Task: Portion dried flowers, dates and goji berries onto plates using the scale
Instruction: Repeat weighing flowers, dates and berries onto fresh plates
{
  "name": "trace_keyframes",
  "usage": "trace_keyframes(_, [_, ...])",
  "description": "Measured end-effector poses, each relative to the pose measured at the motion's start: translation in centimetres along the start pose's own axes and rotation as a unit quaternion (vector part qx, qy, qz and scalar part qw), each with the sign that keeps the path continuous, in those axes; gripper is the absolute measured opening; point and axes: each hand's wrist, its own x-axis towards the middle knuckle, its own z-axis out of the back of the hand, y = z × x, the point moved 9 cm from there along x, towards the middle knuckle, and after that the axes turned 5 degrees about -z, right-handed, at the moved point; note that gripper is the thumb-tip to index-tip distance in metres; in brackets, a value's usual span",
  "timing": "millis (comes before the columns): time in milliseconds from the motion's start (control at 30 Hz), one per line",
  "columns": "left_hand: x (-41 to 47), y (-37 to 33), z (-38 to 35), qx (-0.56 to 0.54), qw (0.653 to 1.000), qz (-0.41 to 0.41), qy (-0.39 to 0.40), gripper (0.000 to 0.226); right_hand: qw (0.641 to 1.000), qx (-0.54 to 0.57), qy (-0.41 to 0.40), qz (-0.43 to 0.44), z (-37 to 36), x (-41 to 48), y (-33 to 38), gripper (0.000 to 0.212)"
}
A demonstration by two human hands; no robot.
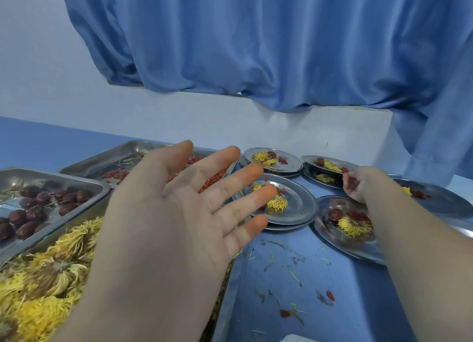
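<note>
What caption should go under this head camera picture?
Left hand spread over the goji tray; right hand among filled steel plates.

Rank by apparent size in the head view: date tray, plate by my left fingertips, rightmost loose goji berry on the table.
Largest: date tray.
Then the plate.
Smallest: loose goji berry.
The tray is cut off at the frame edge, yet looks bigger.

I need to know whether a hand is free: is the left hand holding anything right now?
No: the left hand is open, palm up, its fingers straight and spread, with nothing in it.
</note>
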Motion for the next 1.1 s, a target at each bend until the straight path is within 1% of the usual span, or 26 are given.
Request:
trace_keyframes(67, [0.0,0.0,0.1,0.000,1.000,0.000,0.000,0.053,1.000,-0.002,-0.001,-0.002,0.1,-0.4,0.1,0.011])
trace_keyframes(167, [-0.1,0.1,0.2,-0.006,1.000,-0.006,-0.001,0.051,1.000,-0.004,-0.013,-0.005,0.5,-1.4,0.2,0.020])
trace_keyframes(267, [-0.2,0.0,0.3,-0.007,1.000,-0.011,-0.013,0.049,0.999,-0.039,-0.017,0.013,0.3,-2.9,0.7,0.024])
trace_keyframes(367, [-0.4,-0.2,0.3,-0.008,0.999,-0.020,-0.030,0.049,0.997,-0.070,0.001,0.027,-0.3,-4.9,1.1,0.021])
trace_keyframes(467, [-0.8,-0.1,-0.1,-0.006,0.999,-0.022,-0.038,0.051,0.993,-0.110,0.018,0.039,-0.8,-7.5,1.3,0.030])
trace_keyframes(567, [-1.3,-0.4,-0.5,0.006,0.999,-0.037,-0.037,0.055,0.986,-0.152,0.045,0.053,-1.6,-10.8,1.3,0.024])
trace_keyframes(667, [-1.8,-0.9,-1.2,0.023,0.997,-0.061,-0.030,0.055,0.973,-0.201,0.068,0.089,-2.3,-15.1,1.5,0.015])
trace_keyframes(767, [-2.2,-0.9,-2.0,0.043,0.997,-0.064,-0.021,0.056,0.960,-0.234,0.104,0.112,-2.1,-19.9,1.2,0.012])
trace_keyframes(867, [-2.9,-0.1,-3.1,0.059,0.997,-0.050,-0.005,0.051,0.949,-0.249,0.146,0.130,0.0,-25.2,0.6,0.011])
trace_keyframes(967, [-4.2,1.7,-4.9,0.092,0.995,-0.036,0.023,0.042,0.941,-0.244,0.187,0.143,3.5,-30.5,-0.3,0.012])
trace_keyframes(1033, [-5.4,3.2,-6.6,0.108,0.992,-0.029,0.053,0.036,0.939,-0.236,0.200,0.151,6.6,-33.5,-0.7,0.010])
trace_keyframes(1100, [-7.0,4.4,-8.7,0.093,0.991,-0.024,0.096,0.026,0.934,-0.247,0.202,0.160,9.9,-36.0,-1.0,0.010])
